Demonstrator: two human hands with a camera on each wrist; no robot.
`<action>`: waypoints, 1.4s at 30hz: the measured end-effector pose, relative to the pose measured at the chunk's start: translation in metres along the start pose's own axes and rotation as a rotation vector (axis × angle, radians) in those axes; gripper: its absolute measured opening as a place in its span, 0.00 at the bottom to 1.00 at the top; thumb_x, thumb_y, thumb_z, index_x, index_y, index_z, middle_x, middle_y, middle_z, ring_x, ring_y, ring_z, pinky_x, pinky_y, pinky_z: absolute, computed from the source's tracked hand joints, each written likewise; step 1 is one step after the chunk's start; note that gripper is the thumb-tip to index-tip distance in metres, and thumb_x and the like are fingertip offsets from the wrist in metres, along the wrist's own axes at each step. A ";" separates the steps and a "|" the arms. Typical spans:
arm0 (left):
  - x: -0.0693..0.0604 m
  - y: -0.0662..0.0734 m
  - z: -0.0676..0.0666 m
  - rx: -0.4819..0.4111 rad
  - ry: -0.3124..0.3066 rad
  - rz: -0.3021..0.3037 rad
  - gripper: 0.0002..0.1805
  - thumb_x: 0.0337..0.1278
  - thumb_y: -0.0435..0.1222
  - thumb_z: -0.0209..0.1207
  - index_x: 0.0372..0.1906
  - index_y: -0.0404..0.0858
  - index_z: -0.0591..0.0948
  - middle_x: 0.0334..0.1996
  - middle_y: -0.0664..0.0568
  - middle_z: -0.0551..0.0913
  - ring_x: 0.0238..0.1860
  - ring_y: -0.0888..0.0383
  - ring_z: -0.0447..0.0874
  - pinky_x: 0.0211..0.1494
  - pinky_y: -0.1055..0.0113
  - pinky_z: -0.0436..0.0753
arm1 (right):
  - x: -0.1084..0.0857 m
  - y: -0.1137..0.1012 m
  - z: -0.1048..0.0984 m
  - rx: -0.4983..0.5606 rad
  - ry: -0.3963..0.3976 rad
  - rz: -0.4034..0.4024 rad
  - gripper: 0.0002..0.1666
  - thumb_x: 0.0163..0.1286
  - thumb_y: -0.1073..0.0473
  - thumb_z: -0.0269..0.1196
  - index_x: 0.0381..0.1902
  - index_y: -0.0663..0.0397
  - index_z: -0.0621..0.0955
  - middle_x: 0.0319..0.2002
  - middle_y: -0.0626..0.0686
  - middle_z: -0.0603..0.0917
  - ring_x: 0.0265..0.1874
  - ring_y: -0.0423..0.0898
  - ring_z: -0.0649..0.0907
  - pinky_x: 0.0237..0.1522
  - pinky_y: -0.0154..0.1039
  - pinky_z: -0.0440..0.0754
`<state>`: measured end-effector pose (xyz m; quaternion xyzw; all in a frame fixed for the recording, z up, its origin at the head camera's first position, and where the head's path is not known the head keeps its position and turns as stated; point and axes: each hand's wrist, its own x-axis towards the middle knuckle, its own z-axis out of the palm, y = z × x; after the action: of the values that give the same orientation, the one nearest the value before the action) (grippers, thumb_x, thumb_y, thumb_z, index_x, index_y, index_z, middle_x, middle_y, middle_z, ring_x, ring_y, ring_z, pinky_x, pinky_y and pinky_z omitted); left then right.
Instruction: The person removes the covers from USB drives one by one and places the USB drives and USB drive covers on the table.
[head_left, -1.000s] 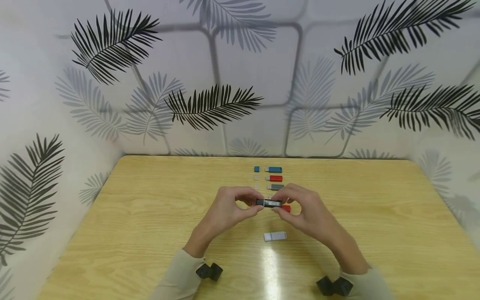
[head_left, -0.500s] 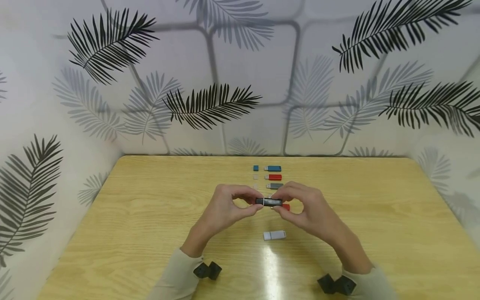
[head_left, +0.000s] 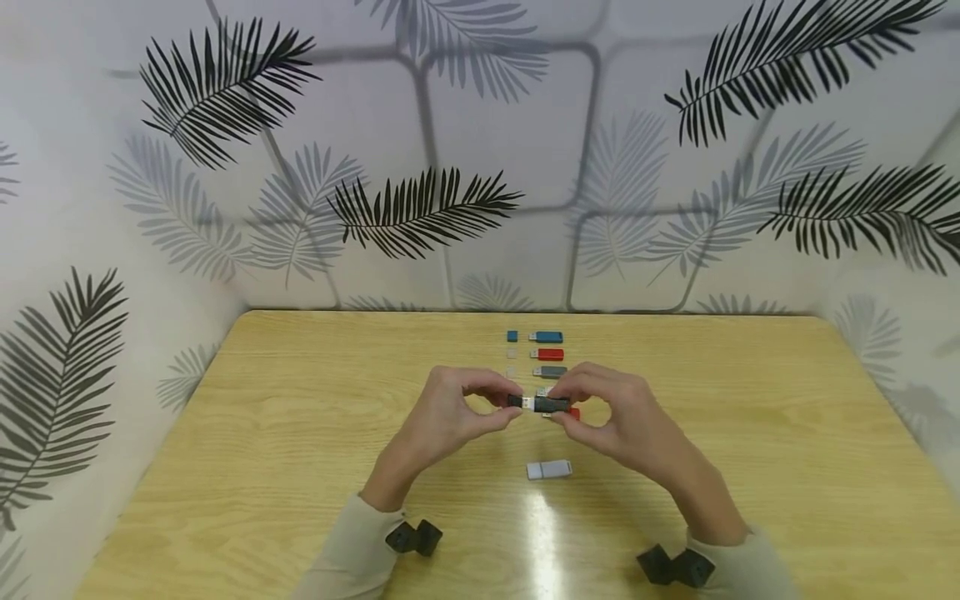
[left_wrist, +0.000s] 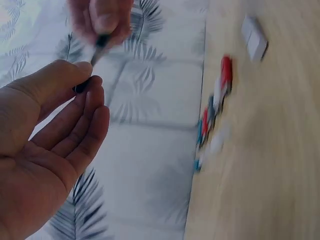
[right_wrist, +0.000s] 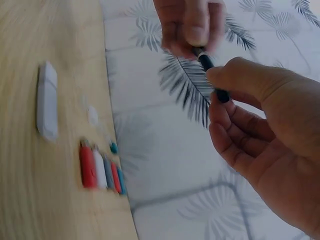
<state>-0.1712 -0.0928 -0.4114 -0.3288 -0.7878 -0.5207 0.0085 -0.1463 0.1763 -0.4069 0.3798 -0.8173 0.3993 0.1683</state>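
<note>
Held above the table, a black USB stick (head_left: 552,404) is pinched between the thumb and fingers of my right hand (head_left: 618,412). Its metal plug points left and shows bare. My left hand (head_left: 457,408) pinches the small black cap (head_left: 514,401) just off the plug's end. In the left wrist view, the cap (left_wrist: 81,87) is mostly covered by my thumb and index finger. The right wrist view shows the black stick (right_wrist: 206,62) running between both hands. Below them on the table lies a capped white USB stick (head_left: 549,470).
Beyond my hands, uncapped sticks lie in a column: blue (head_left: 549,337), red (head_left: 550,355), grey (head_left: 552,372), and others partly hidden by my right hand. Left of them sit a blue cap (head_left: 512,337) and clear caps (head_left: 512,354). A patterned wall stands behind the table (head_left: 337,375).
The black cap has come away from the stick, baring the metal plug. My left hand has shifted slightly left and my right slightly right.
</note>
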 end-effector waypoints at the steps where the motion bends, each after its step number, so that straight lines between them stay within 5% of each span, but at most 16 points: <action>1: -0.002 -0.002 -0.004 -0.010 0.026 -0.004 0.09 0.57 0.28 0.72 0.43 0.37 0.90 0.38 0.55 0.90 0.37 0.62 0.86 0.45 0.64 0.87 | -0.001 0.001 -0.004 -0.015 0.009 0.007 0.20 0.55 0.74 0.75 0.43 0.51 0.86 0.40 0.45 0.87 0.35 0.42 0.84 0.41 0.31 0.83; 5: -0.005 -0.006 -0.016 -0.072 0.093 -0.012 0.10 0.57 0.26 0.71 0.44 0.35 0.89 0.39 0.53 0.90 0.38 0.58 0.87 0.48 0.59 0.87 | -0.007 0.006 -0.020 -0.060 0.053 0.029 0.22 0.52 0.76 0.76 0.42 0.50 0.87 0.40 0.44 0.87 0.35 0.40 0.83 0.42 0.27 0.81; 11: -0.002 -0.008 -0.018 -0.067 0.056 -0.003 0.09 0.61 0.30 0.70 0.46 0.37 0.89 0.41 0.53 0.90 0.40 0.58 0.87 0.48 0.61 0.87 | -0.005 0.010 -0.021 -0.064 0.010 0.058 0.18 0.58 0.72 0.75 0.43 0.50 0.87 0.42 0.41 0.87 0.37 0.38 0.83 0.42 0.28 0.82; 27: 0.001 -0.019 -0.001 -0.054 0.061 -0.037 0.09 0.60 0.30 0.71 0.45 0.38 0.89 0.41 0.53 0.89 0.39 0.58 0.87 0.44 0.58 0.88 | -0.007 0.015 -0.013 -0.090 0.013 0.099 0.17 0.57 0.74 0.75 0.42 0.52 0.87 0.40 0.44 0.88 0.37 0.42 0.85 0.40 0.33 0.84; 42: 0.000 -0.032 0.016 -0.024 0.066 -0.194 0.10 0.55 0.29 0.73 0.43 0.38 0.91 0.40 0.52 0.90 0.37 0.61 0.89 0.41 0.69 0.87 | -0.014 0.033 0.008 -0.054 -0.037 0.183 0.15 0.59 0.72 0.74 0.42 0.54 0.87 0.39 0.46 0.87 0.35 0.44 0.85 0.39 0.46 0.87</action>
<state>-0.1829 -0.0877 -0.4450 -0.2338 -0.8088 -0.5393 -0.0199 -0.1620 0.1902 -0.4378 0.3061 -0.8620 0.3839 0.1262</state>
